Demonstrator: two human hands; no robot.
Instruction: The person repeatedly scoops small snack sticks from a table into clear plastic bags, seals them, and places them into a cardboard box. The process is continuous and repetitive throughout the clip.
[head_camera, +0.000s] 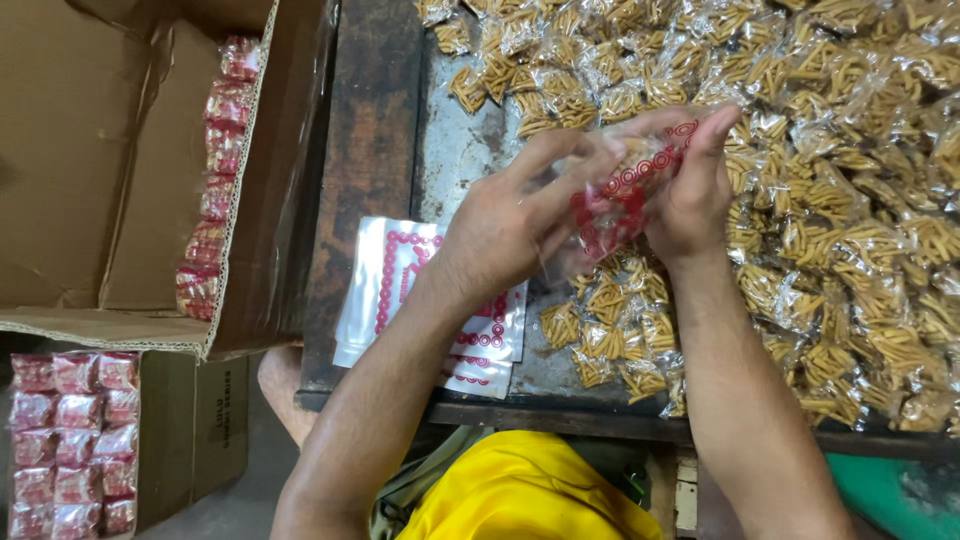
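Both my hands meet over the table's middle, holding one clear plastic bag with red printed circles (622, 195). My left hand (505, 220) grips the bag's left side with fingers curled around it. My right hand (690, 185) pinches its upper right edge. Small clear packets of yellow-brown snack sticks show inside the bag. A large heap of the same small snack packets (850, 200) covers the table to the right and behind my hands. A flat stack of empty red-printed bags (400, 270) lies on the table under my left wrist.
An open cardboard box (110, 170) stands at the left with filled red packs (215, 180) lined along its inner wall. Another box at lower left holds several rows of filled red packs (75, 440). The dark wooden table edge (360, 200) runs between box and heap.
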